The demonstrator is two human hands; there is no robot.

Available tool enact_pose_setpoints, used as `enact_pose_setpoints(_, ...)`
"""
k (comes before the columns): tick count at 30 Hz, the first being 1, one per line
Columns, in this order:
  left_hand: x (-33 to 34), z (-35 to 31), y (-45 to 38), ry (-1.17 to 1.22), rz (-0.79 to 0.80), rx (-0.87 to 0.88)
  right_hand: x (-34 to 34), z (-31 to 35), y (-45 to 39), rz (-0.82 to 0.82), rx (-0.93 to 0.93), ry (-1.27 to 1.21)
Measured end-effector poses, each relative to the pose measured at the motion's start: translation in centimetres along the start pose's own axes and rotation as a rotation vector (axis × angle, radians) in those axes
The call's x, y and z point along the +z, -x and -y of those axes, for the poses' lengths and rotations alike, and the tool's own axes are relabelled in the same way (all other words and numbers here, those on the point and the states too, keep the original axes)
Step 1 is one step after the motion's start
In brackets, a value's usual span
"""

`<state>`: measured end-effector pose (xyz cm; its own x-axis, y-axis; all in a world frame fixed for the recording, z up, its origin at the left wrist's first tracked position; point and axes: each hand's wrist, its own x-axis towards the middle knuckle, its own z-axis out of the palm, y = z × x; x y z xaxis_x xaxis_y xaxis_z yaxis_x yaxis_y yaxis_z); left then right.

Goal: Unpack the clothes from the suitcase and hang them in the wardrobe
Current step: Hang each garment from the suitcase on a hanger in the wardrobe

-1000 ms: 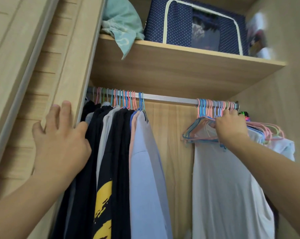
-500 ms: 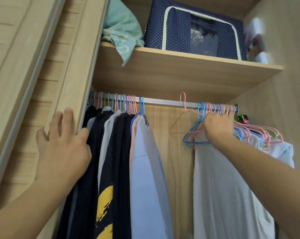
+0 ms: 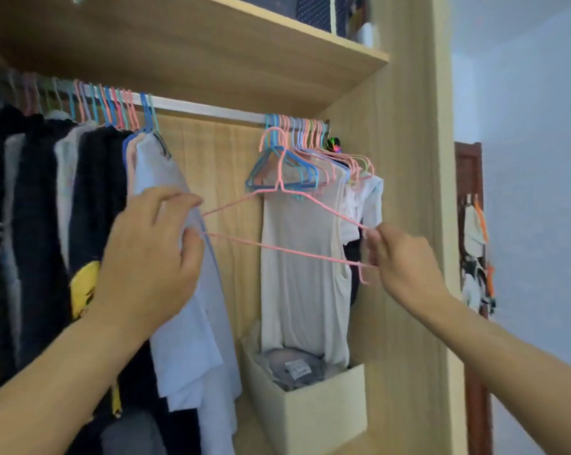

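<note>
Between the fingers, head view: pink wire hanger (image 3: pixel 279 224), empty, held out in front of the open wardrobe (image 3: pixel 405 192), off the rail (image 3: pixel 208 108); its hook stands just before the bunch of spare hangers.
Left hand (image 3: pixel 152 254): fingers (image 3: pixel 179 200) curled, pinching the hanger's left tip between thumb and forefinger.
Right hand (image 3: pixel 405 257): fingers (image 3: pixel 374 239) pinched on the right tip, where shoulder wire and bottom bar meet.
Why held so: a judgement only, but a grip at both tips keeps the thin wire level and ready to take a garment.
Behind the left fingers: pale blue shirt (image 3: pixel 192 323) on the rail, with dark garments (image 3: pixel 37 224) packed beyond it to the left.
Beyond the right fingers: white T-shirt (image 3: pixel 300 274) hanging under the bunch of spare hangers (image 3: pixel 297 152), pink, blue and green, crowded at the rail's right end.
Gap on the rail: bare stretch above the held hanger, the likely spot for new clothes.
Below the fingers: cream storage box (image 3: pixel 310 412), open-topped, holding grey folded cloth with a white label; the T-shirt's hem hangs into it.
Above the fingers: shelf (image 3: pixel 244 54) carrying a navy dotted fabric bin (image 3: pixel 313 9), contents not readable.
Suitcase and its clothes: out of sight.
Task stage: fetching a hanger; nothing from the suitcase shown hung yet.
</note>
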<state>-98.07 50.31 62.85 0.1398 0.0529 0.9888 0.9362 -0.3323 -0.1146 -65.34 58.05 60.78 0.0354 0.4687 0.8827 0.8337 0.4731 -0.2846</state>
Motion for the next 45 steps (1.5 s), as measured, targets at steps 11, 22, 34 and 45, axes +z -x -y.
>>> enact_pose_setpoints(11,14.8,-29.5,31.9,0.589,1.25,-0.266,-27.0,-25.5,46.5,0.459,0.939,-0.249)
enact_pose_setpoints(22,6.9,-76.2,48.0,1.161,1.995,-0.097,-49.0,-34.5,72.4,0.37,1.678,-0.127)
enact_pose_setpoints(34,8.8,-93.3,62.0,0.722,2.55,-0.144,-58.8,-44.1,87.6,-0.189,2.16,0.271)
enact_pose_setpoints(45,21.8,-111.0,82.6,0.592,2.588,-0.07,-56.8,-63.5,101.9,-0.3,2.134,0.399)
